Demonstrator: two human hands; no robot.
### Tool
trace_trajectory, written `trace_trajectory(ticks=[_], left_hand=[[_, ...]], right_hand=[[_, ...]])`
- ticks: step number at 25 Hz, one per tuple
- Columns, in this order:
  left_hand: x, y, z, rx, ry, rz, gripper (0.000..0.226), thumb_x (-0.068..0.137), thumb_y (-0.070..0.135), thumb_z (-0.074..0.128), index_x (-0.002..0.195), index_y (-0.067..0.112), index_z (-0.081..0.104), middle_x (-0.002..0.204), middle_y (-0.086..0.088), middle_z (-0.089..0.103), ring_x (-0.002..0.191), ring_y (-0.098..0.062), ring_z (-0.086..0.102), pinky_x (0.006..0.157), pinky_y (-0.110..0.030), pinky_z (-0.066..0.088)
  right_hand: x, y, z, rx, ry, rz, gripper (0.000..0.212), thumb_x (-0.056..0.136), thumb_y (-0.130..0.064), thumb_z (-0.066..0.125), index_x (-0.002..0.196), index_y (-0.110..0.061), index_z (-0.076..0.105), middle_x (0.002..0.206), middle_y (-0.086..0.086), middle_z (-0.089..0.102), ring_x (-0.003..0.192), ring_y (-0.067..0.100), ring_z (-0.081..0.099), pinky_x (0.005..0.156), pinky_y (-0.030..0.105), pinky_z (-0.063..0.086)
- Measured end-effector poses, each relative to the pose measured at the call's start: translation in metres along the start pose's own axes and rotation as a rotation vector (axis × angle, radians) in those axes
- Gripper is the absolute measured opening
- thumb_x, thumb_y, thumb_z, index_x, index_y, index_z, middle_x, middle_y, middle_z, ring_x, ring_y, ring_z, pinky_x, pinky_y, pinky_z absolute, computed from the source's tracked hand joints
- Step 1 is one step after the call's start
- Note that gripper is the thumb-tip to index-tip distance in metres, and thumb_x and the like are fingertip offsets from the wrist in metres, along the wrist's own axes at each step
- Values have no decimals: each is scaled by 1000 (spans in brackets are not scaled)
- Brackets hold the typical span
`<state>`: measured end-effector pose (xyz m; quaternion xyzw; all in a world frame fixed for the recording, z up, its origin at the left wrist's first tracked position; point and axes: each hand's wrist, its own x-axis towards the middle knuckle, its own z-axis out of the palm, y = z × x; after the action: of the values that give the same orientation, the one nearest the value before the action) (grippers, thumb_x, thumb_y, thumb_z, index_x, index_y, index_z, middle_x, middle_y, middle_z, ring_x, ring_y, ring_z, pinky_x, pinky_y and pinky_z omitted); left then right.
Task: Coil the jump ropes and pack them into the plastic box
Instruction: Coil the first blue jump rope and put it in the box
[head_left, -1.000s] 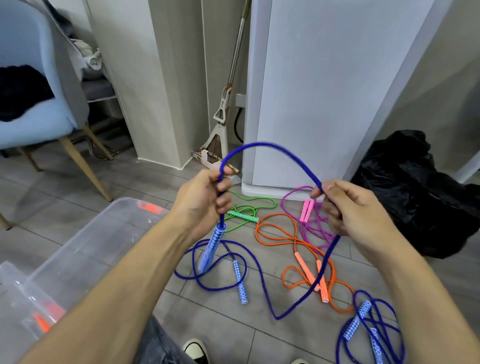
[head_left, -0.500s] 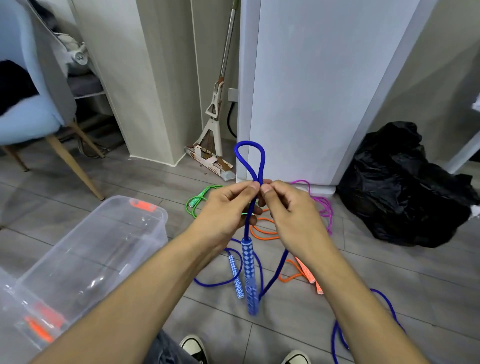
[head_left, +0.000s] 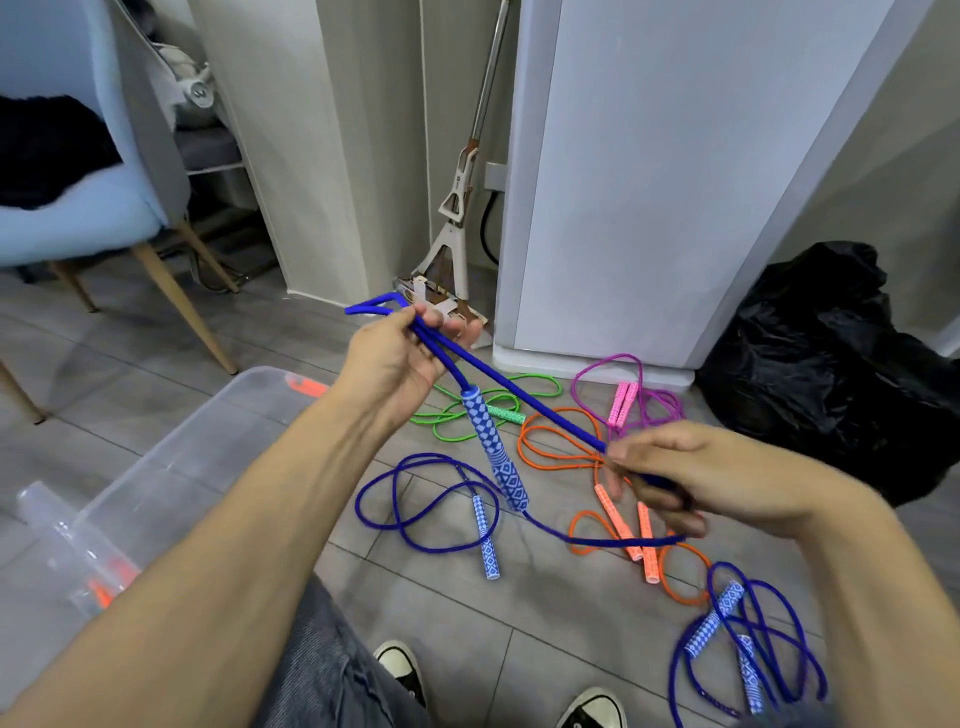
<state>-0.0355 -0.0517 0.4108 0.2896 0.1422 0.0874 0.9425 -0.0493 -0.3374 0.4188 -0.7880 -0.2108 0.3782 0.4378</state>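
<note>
My left hand (head_left: 400, 358) grips a folded loop of the blue jump rope (head_left: 524, 397) at mid-height; one patterned blue handle (head_left: 493, 452) hangs below it. My right hand (head_left: 675, 478) pinches the same rope farther along, lower right, and the strand runs taut between both hands. The rest of the rope trails to the floor, where its other handle (head_left: 485, 540) lies. The clear plastic box (head_left: 208, 441) with orange latches stands open at the lower left.
Green (head_left: 467, 415), purple (head_left: 634, 400), orange (head_left: 623, 509) and a second blue rope (head_left: 737, 654) lie loose on the tiled floor. A black bag (head_left: 831, 364) sits right, a mop (head_left: 457, 208) leans by the white cabinet, a blue chair (head_left: 78, 208) stands left. My shoes (head_left: 400, 670) show below.
My hands, together half a second ago, have drawn apart. The right hand slid down and right along the rope; the left tilted the loop leftward.
</note>
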Motion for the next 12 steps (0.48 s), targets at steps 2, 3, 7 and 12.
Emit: trace_trajectory(ticks=[2,3,7,12], left_hand=[[6,8,-2,2,31,-9,27,101,7,31,78,11,44,51,0,40,38,-12,38,45,-23,48],[6,8,-2,100,28,0,25,101,8,31,80,13,44,52,1,37,37,-11,31,41,-19,37],[-12,-17,4,738,-194,61,19,105,12,34,95,12,50,69,-3,47,41,-10,31,42,-19,27],[-37,-46,12,1041,-387,82,20,106,15,37,111,4,53,65,8,57,51,-11,32,44,-19,24]], right_hand=[[-9,11,-18,-65,132,38,35,101,-31,49,86,-7,69,57,4,39,48,18,38,50,26,34],[-6,15,-22,-64,268,-2,32,102,-26,50,84,-9,70,56,5,40,49,18,37,48,24,33],[22,-4,-7,22,587,-292,24,103,-12,49,87,-4,65,51,-11,44,43,1,32,42,11,25],[51,-21,34,-138,576,-406,24,101,-29,52,82,-21,63,58,-9,50,54,6,39,54,27,36]])
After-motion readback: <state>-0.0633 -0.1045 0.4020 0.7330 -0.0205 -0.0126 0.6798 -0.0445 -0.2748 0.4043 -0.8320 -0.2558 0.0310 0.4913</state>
